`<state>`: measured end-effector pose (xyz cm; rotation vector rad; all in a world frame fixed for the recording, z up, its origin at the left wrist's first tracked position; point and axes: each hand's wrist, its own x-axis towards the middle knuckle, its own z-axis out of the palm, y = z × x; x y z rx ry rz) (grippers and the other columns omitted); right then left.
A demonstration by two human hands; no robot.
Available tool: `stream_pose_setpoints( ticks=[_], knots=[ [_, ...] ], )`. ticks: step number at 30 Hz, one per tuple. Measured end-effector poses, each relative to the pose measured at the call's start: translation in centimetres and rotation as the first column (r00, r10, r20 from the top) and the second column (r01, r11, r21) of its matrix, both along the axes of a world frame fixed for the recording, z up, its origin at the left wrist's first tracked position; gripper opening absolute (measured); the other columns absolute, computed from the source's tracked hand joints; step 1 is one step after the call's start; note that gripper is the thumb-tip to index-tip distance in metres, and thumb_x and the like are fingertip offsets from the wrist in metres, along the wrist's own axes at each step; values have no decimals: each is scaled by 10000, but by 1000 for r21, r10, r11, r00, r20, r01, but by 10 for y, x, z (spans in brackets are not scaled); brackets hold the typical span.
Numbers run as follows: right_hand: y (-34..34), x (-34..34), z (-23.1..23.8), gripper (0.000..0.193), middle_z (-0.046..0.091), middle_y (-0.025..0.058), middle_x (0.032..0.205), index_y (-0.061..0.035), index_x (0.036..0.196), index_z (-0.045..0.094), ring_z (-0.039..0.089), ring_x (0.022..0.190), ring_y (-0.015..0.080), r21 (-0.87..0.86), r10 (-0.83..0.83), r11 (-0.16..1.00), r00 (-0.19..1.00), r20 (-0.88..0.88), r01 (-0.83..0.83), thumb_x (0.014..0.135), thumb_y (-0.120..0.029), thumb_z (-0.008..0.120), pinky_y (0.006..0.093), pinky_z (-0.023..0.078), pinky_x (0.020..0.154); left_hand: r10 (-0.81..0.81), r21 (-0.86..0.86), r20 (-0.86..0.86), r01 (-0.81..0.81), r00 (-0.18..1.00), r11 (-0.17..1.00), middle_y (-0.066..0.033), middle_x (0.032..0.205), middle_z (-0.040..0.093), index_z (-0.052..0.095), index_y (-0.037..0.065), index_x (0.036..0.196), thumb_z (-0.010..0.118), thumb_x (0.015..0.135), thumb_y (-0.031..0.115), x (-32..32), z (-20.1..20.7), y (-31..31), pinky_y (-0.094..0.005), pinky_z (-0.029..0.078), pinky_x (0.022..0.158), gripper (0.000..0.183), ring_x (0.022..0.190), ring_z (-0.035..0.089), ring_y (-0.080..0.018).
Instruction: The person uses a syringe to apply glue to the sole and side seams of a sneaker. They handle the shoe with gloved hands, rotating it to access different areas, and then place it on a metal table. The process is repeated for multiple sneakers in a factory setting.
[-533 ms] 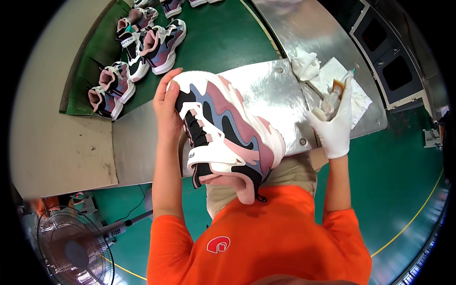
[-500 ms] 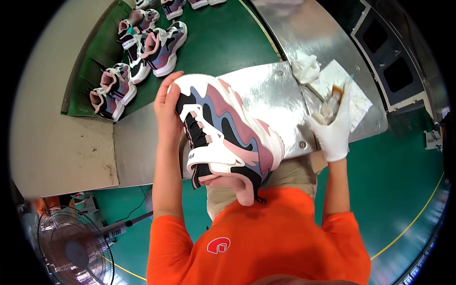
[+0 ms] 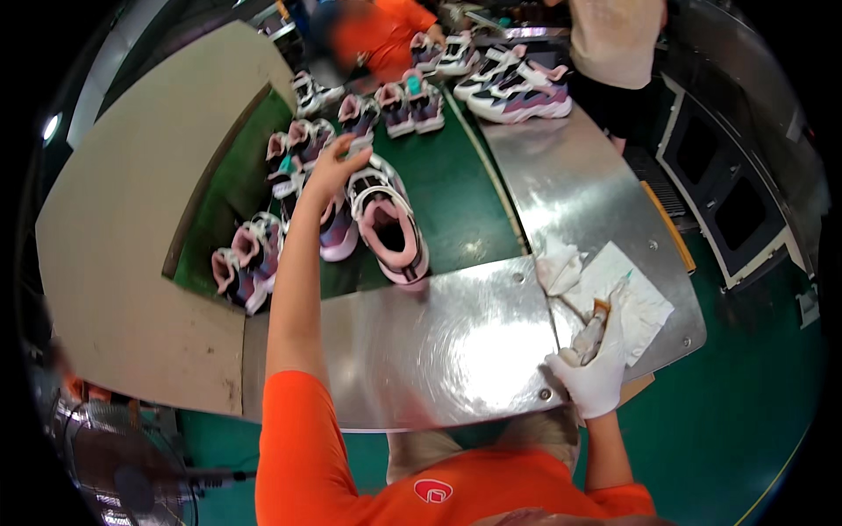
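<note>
A pink, white and black sneaker (image 3: 405, 254) stands at the near end of the green belt, its opening facing me. Beside its toe is my bare left hand (image 3: 333, 168), fingers and thumb apart; whether a fingertip still touches the shoe is unclear. My right hand (image 3: 589, 384), in a white glove, rests low over the metal table (image 3: 421, 351) at the right. Its fingers curl round a small, pale, bottle-like thing (image 3: 590, 337) with a brown end. A thin teal tip (image 3: 626, 277) shows by the gloved fingers.
A white paper sheet (image 3: 645, 302) and a crumpled white cloth (image 3: 559, 266) lie by my right hand. Several similar sneakers (image 3: 254, 250) line the green belt (image 3: 469, 210). More shoes (image 3: 517, 92) stand on the far metal ledge. Two people are beyond; a fan (image 3: 132, 465) stands lower left.
The sneaker went from my left hand in front of me to the belt, and the hand has let go. My view has tilted up. The right hand keeps its hold.
</note>
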<state>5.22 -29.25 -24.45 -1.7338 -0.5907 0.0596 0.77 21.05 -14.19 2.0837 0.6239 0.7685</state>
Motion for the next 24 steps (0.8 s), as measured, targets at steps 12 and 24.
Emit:
stream_pose_setpoints(
  ticks=[12,24],
  knots=[
    [-5,1,5,1155,583,242,1273,82,1488,348,592,1154,396,-210,-11,976,977,211,56,535,-251,909,438,475,1002,-200,632,-338,379,920,676,-212,1312,609,658,96,1259,721,869,386,115,-48,-126,-550,461,1001,489,1228,548,-411],
    [-4,1,-8,1117,520,266,1367,107,1510,305,508,1285,362,-39,-9,999,999,39,11,547,-121,822,415,374,1115,506,858,-128,-160,853,487,-405,1526,321,484,171,1501,592,905,241,162,-138,-163,-826,299,954,609,1319,347,-676]
  ],
)
